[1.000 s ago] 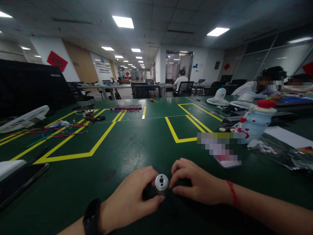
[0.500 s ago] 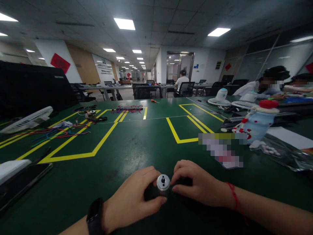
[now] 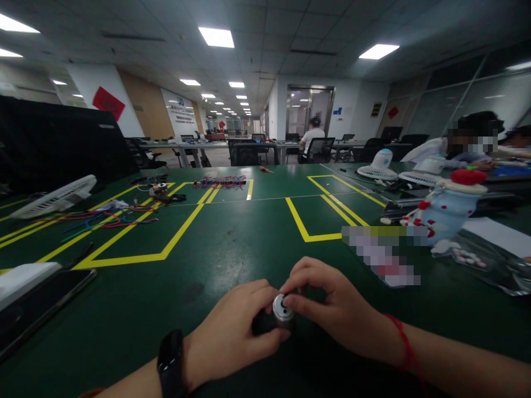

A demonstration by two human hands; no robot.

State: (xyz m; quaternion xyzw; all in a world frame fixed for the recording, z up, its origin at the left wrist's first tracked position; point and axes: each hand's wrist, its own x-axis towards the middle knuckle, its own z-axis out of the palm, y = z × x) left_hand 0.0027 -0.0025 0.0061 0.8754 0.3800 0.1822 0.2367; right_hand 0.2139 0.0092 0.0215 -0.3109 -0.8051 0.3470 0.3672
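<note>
My left hand [image 3: 238, 315] is wrapped round a small metal cylinder [image 3: 284, 315], thumb on the near side and fingers on the far side. The cylinder stands roughly upright, with a silver round top that has dark holes in it. My right hand [image 3: 327, 290] comes in from the right, its thumb and index finger closed in a pinch at the top of the cylinder. Whatever lies between those fingertips is hidden or too small to make out. Both hands are low over the green tabletop [image 3: 232, 237].
Yellow tape lines mark the tabletop. Left lie a phone [image 3: 45, 315], coloured wires [image 3: 112, 221] and a white fan [image 3: 53, 200]; farther back is a screwdriver [image 3: 265, 169]. A blue jar [image 3: 450, 213] and a plastic bag [image 3: 473, 265] stand right. Other people sit beyond.
My right hand has moved from beside the cylinder up onto its top, with thumb and index finger now closing there. My left hand keeps its hold. The view has shifted slightly.
</note>
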